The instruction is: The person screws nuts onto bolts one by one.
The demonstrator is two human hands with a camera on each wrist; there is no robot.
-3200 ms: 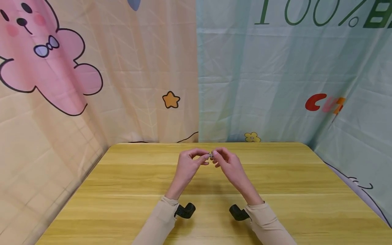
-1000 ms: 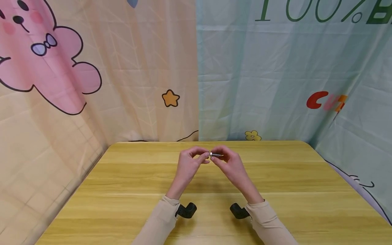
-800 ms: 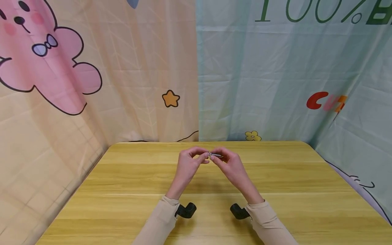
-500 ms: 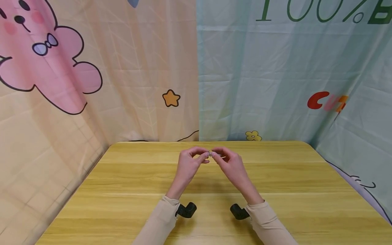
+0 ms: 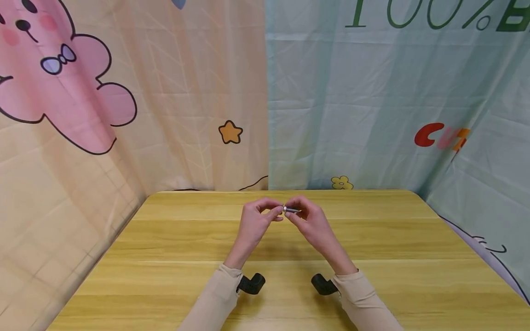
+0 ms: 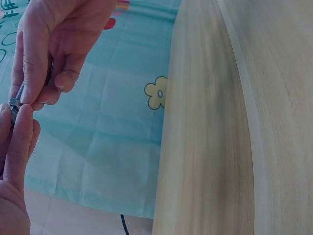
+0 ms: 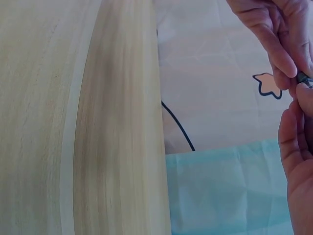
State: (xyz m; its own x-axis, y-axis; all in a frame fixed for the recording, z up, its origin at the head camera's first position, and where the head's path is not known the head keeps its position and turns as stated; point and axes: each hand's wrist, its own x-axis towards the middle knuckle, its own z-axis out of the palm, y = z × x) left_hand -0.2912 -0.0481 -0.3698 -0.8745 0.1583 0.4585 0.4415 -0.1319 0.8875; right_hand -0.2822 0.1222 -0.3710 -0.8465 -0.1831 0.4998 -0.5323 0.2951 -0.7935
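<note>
Above the far part of the table, both hands meet at a small metal bolt point(image 5: 293, 210). My left hand point(image 5: 257, 219) pinches one end of it between thumb and fingertips, which cover that end. A bright hex nut point(image 5: 285, 209) sits against the left fingertips, and the threaded shank point(image 6: 20, 91) runs from it toward the right palm. The thumb and forefinger of my right hand point(image 5: 307, 218) are at the nut, the other fingers bent behind the shank. In the right wrist view, only a dark bit of the metal point(image 7: 304, 78) shows between the fingers.
A wood-grain table point(image 5: 198, 285) spreads beneath the hands. Printed curtains point(image 5: 331, 101) hang behind and at both sides, close to the table's far edge. A black wrist mount point(image 5: 252, 284) sticks out inward from the left cuff, another point(image 5: 324, 285) from the right.
The right thumb and forefinger have shifted back and forth about the nut, covering the shank half a second ago and showing it now. My left hand has stayed nearly still.
</note>
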